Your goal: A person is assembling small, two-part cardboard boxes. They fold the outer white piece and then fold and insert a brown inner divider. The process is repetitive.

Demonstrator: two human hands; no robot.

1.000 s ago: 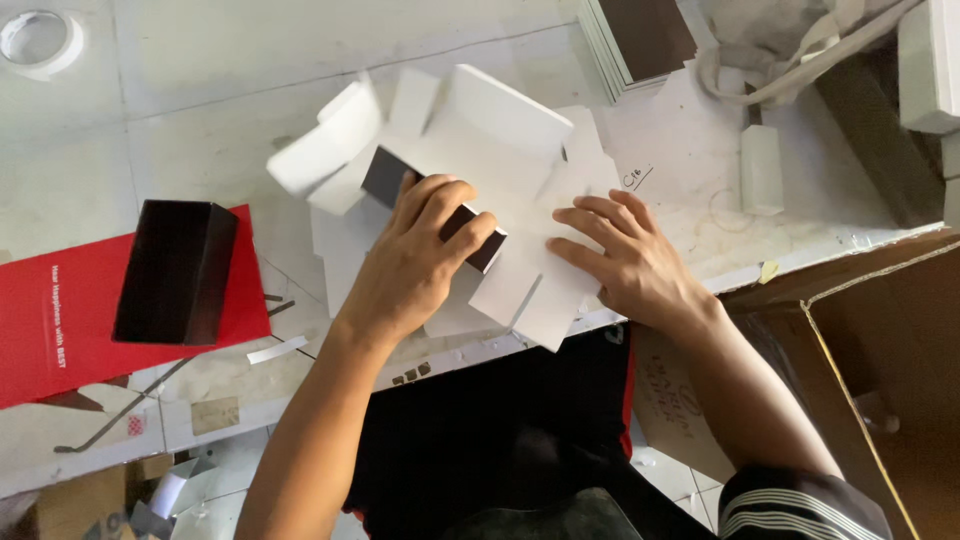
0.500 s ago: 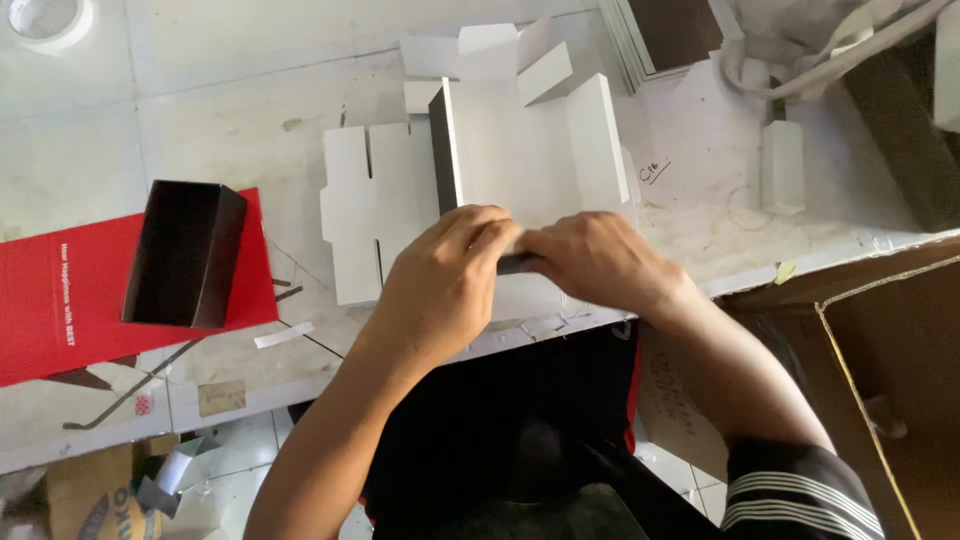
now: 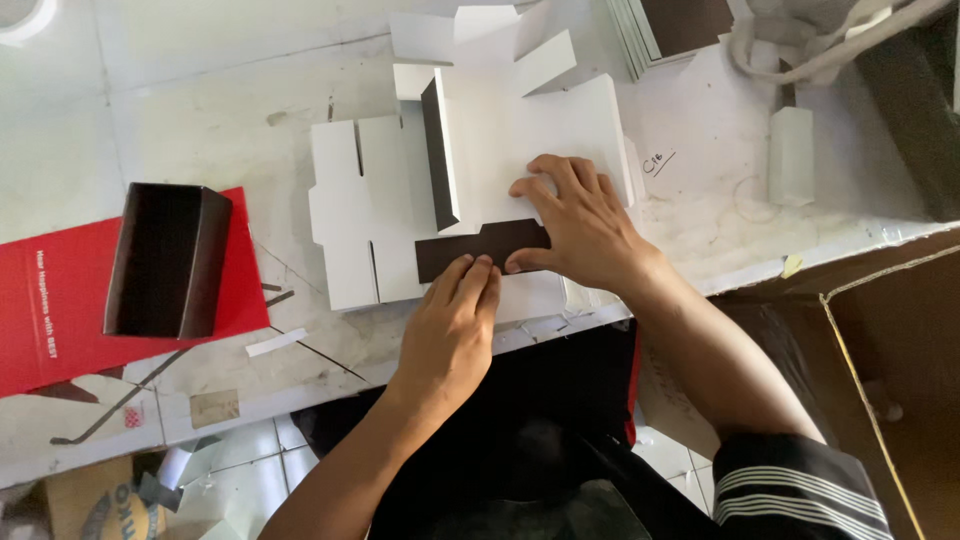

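White box blank (image 3: 520, 140) lies unfolded on the worktable (image 3: 200, 110), one dark flap (image 3: 480, 248) flattened under both hands. Left hand (image 3: 450, 320) and right hand (image 3: 585, 220) press open-palmed, fingertips nearly meeting. A dark finished box (image 3: 165, 260) rests on red sheet (image 3: 60, 300), well apart.

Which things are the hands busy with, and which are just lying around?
Busy with:
- white cardboard box blank
- dark flap, pressed by left hand and right hand

Lying around:
- dark folded box
- red sheet
- small white block
- brown carton
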